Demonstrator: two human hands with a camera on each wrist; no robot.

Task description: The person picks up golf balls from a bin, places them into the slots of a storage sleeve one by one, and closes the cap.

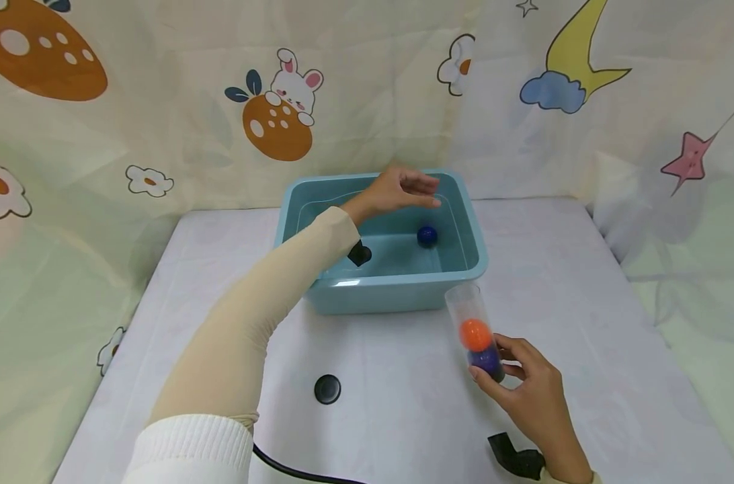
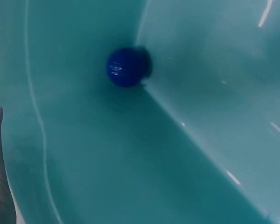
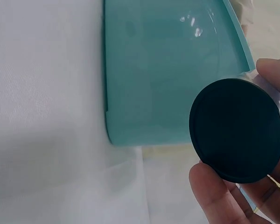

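My right hand (image 1: 533,390) grips a clear plastic tube (image 1: 466,301) near its base, thumb on one side and fingers on the other. Inside the tube an orange ball (image 1: 475,335) sits on top of a dark blue-purple ball (image 1: 484,361). The tube's round black bottom cap (image 3: 238,130) faces the right wrist camera. My left hand (image 1: 398,189) is over the light blue basin (image 1: 397,296), its fingers loosely extended and holding nothing. A blue ball (image 1: 427,236) lies on the basin floor, below and to the right of that hand; the left wrist view shows it by a corner.
A round black lid (image 1: 327,389) lies on the white-covered table (image 1: 391,417) in front of the basin. A black cable (image 1: 294,474) runs along the near edge. Patterned cloth (image 1: 367,81) hangs behind the basin and at both sides.
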